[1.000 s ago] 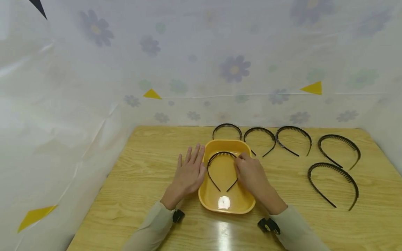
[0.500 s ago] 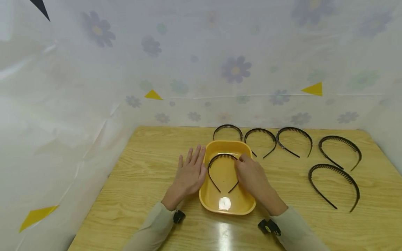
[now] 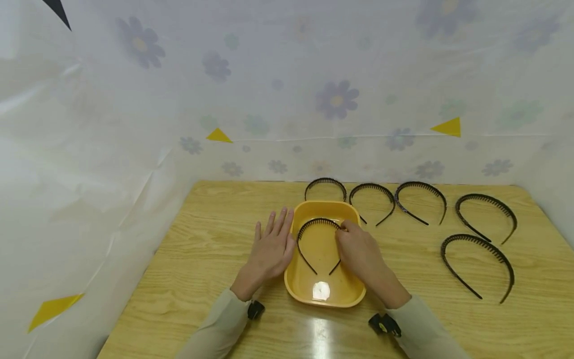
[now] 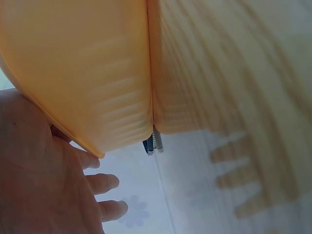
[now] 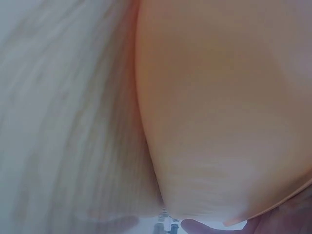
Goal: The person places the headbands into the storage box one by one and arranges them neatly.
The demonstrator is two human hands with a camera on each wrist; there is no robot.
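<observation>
Inside the yellow tray (image 3: 324, 297) lies a black toothed headband (image 3: 306, 227), its two ends toward the near side. My right hand (image 3: 360, 249) reaches over the tray's right rim and pinches the right side of the headband; the fingertips are partly hidden. My left hand (image 3: 270, 249) rests against the tray's left rim with its fingers straight. In the left wrist view the left hand (image 4: 39, 170) touches the rim of the tray (image 4: 87, 73). The right wrist view holds mostly the tray's outer wall (image 5: 219, 97), with a bit of the right hand (image 5: 287, 219) at the corner.
Several more black headbands lie on the wooden table (image 3: 215, 219): one headband (image 3: 325, 180) behind the tray, others such as a headband (image 3: 372, 185) at the back, and a headband (image 3: 477, 239) on the right. A flowered white sheet (image 3: 287, 99) hangs behind the table.
The headband in the tray has shifted very slightly to the right with my right hand still holding it. My left hand stays at the tray's rim.
</observation>
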